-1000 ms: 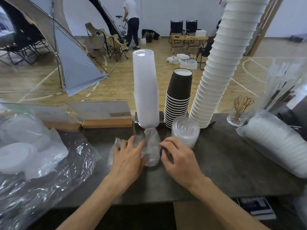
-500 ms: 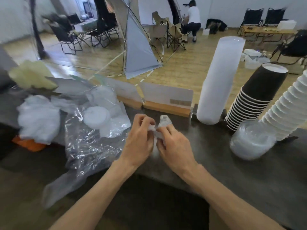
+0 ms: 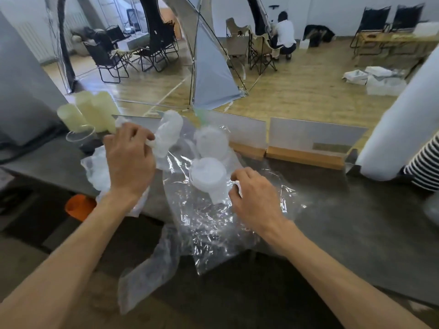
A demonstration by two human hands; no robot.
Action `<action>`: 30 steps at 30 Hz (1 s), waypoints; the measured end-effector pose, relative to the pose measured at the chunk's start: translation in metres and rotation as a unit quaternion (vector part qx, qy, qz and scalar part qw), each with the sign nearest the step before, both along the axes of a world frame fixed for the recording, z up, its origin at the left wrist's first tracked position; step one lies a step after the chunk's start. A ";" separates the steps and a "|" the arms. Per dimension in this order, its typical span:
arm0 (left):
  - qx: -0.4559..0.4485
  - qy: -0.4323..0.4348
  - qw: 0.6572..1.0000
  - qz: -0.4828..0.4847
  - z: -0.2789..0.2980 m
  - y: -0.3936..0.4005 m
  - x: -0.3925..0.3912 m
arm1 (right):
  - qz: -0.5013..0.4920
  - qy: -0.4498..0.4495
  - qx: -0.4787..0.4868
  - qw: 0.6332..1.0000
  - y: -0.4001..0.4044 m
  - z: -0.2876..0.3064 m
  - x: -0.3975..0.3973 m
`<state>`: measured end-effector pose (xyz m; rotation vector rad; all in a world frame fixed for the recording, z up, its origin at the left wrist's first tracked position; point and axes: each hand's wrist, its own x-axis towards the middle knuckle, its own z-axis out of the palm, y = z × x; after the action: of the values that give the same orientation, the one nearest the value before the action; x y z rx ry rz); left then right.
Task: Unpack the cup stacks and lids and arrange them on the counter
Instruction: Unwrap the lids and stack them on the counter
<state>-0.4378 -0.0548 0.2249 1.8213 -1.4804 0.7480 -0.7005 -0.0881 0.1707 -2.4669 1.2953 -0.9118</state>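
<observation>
Two stacks of white lids (image 3: 207, 173), still inside a clear plastic bag (image 3: 213, 217), lie in the middle of the dark counter (image 3: 356, 222); the nearer stack sits just left of the right hand, the farther one just behind it. The right hand (image 3: 255, 198) has its fingers curled down onto the crinkled bag beside the near stack and seems to pinch the film, though the exact hold is hard to tell. The left hand (image 3: 129, 160), raised to the left, grips a crumpled empty wrapper (image 3: 167, 136) in a closed fist. More loose wrapping lies under that hand and hangs off the near edge. At far left stand pale yellowish cups (image 3: 91, 112) and a clear cup (image 3: 80, 137); at right rise a tall white sleeve of cups (image 3: 399, 129) and the striped rims of a black cup stack (image 3: 425, 169).

The step in hand looks like clearing spent wrapping and turning to the bagged lids. Next, the left hand likely needs to drop the wrapper, then both hands must find the bag's opening and slide the lids out without scattering them.
</observation>
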 end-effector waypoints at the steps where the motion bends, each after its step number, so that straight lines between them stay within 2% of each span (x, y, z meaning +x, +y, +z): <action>1: 0.023 -0.005 1.000 0.007 -0.002 -0.008 0.024 | -0.003 0.000 0.010 1.000 -0.001 -0.001 0.014; 3: 0.123 -0.021 0.992 0.017 -0.018 -0.024 0.061 | -0.007 0.015 0.035 0.999 -0.003 -0.004 0.040; 6: 0.325 -0.065 0.944 0.011 -0.048 -0.040 0.089 | -0.007 0.100 0.065 0.993 -0.009 -0.008 0.075; 8: 0.398 -0.077 0.914 -0.022 -0.061 -0.043 0.089 | -0.023 0.157 0.076 0.984 -0.016 -0.011 0.089; 11: 0.453 -0.083 0.884 -0.082 -0.072 -0.042 0.083 | -0.040 0.190 0.081 0.978 -0.018 -0.018 0.100; 15: 0.457 -0.071 0.881 -0.097 -0.076 -0.040 0.082 | -0.042 0.185 0.074 0.979 -0.019 -0.022 0.105; 17: 0.431 -0.062 0.897 -0.076 -0.070 -0.039 0.079 | -0.037 0.175 0.078 0.981 -0.020 -0.022 0.103; 20: 0.322 -0.043 0.944 -0.062 -0.050 -0.035 0.066 | -0.030 0.127 0.085 0.988 -0.019 -0.017 0.095; 23: 0.203 0.006 0.970 -0.133 -0.021 -0.028 0.031 | -0.041 0.071 0.085 0.993 -0.013 -0.011 0.080; 24: 0.196 0.041 0.963 -0.181 -0.015 -0.026 0.017 | -0.049 0.043 0.090 0.994 -0.011 -0.009 0.074; 26: 0.229 0.112 0.925 -0.282 -0.010 -0.022 -0.016 | -0.074 -0.059 0.122 0.988 -0.005 -0.006 0.058; 28: 0.266 0.144 0.883 -0.357 -0.013 -0.023 -0.050 | -0.106 -0.190 0.196 0.956 0.001 -0.001 0.036; 30: 0.278 0.171 0.849 -0.416 -0.016 -0.026 -0.084 | -0.133 -0.283 0.274 0.909 0.006 0.003 0.009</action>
<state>-0.5215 -0.0807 0.2089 1.3167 -2.1019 -0.4559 -0.6912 -0.0816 0.1735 -1.4779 1.4270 -1.0384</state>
